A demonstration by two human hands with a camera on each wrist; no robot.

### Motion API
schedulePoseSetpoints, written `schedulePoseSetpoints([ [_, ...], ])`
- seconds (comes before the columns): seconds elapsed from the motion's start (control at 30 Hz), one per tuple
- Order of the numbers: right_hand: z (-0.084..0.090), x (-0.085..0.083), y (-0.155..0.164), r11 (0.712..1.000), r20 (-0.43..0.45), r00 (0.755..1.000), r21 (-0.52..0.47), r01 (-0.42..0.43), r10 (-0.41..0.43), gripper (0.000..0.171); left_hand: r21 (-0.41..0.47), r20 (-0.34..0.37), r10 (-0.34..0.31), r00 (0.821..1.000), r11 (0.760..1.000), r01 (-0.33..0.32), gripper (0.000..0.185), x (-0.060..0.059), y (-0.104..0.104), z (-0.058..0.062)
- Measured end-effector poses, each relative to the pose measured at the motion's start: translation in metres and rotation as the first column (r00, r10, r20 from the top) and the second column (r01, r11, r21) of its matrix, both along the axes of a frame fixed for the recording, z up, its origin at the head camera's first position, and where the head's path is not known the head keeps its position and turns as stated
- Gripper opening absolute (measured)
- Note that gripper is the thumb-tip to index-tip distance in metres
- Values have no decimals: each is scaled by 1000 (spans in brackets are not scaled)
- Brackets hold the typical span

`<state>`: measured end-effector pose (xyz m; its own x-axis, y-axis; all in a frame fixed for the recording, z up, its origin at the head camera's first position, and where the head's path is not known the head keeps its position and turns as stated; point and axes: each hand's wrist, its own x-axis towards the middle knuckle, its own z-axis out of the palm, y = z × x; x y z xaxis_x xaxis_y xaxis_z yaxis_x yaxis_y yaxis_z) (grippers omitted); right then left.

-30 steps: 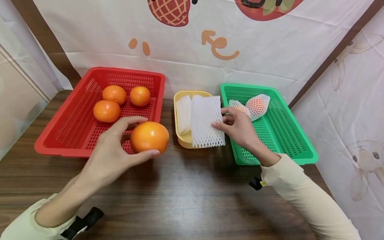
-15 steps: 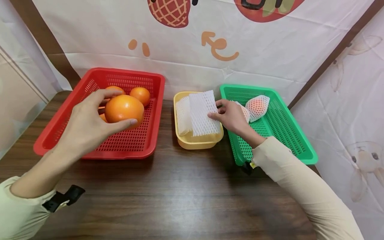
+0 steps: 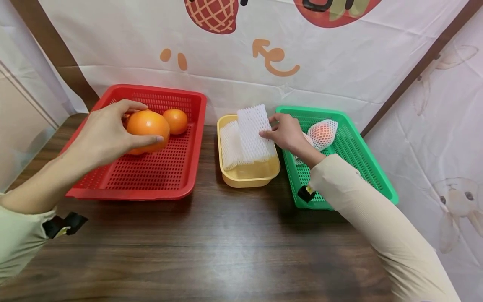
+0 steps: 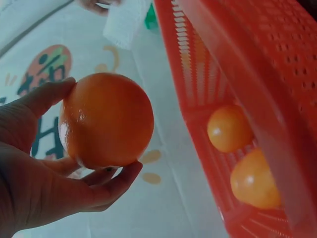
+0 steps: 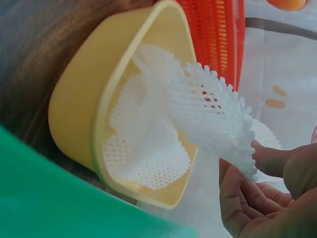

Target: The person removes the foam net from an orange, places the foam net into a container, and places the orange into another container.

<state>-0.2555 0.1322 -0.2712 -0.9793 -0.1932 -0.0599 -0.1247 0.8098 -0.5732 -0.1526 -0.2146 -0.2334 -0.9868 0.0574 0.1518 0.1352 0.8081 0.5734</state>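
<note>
My left hand [image 3: 107, 132] grips an orange [image 3: 149, 128] between thumb and fingers, above the red basket [image 3: 181, 184]. The left wrist view shows the same orange [image 4: 109, 119] up close, its skin smooth and shiny. On the right, my right hand [image 3: 288, 133] pinches the edge of a white foam net sleeve [image 3: 254, 130]. That sleeve hangs over the yellow container [image 3: 249, 182], where more white sleeves [image 3: 229, 144] lie. In the right wrist view, thumb and fingers hold the sleeve [image 5: 213, 109] by one end.
Another orange [image 3: 175, 121] lies in the red basket; others are partly hidden behind the held one. The green basket [image 3: 377, 184] at right contains net-wrapped fruit [image 3: 322, 133]. A printed cloth [image 3: 226, 79] hangs behind the wooden table [image 3: 211, 247].
My left hand has carried the orange left and back, over the red basket. My right hand has moved the foam net sleeve slightly left and farther back, still pinching it.
</note>
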Motion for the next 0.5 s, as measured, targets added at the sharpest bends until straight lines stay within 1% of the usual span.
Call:
schedulePoseSetpoints([
  [0.17, -3, -12, -7, 997, 21, 1000, 80, -7, 5, 42, -59, 97, -30, 995, 998, 36, 80, -21, -3, -4],
  [0.27, -6, -18, -10, 989, 26, 1000, 145, -14, 10, 41, -108, 129, -44, 991, 992, 58, 79, -33, -5, -7],
  [0.4, -9, -25, -15, 976, 25, 1000, 217, -19, 14, 28, -168, 173, -63, 983, 982, 92, 78, -46, -6, -10],
  [0.43, -10, -26, -16, 972, 24, 1000, 234, -19, 14, 30, -177, 188, -69, 980, 979, 103, 78, -49, -6, -11],
  [0.5, -10, -28, -17, 965, 24, 1000, 260, -14, 8, 43, -186, 219, -81, 972, 975, 123, 80, -54, -5, -13],
])
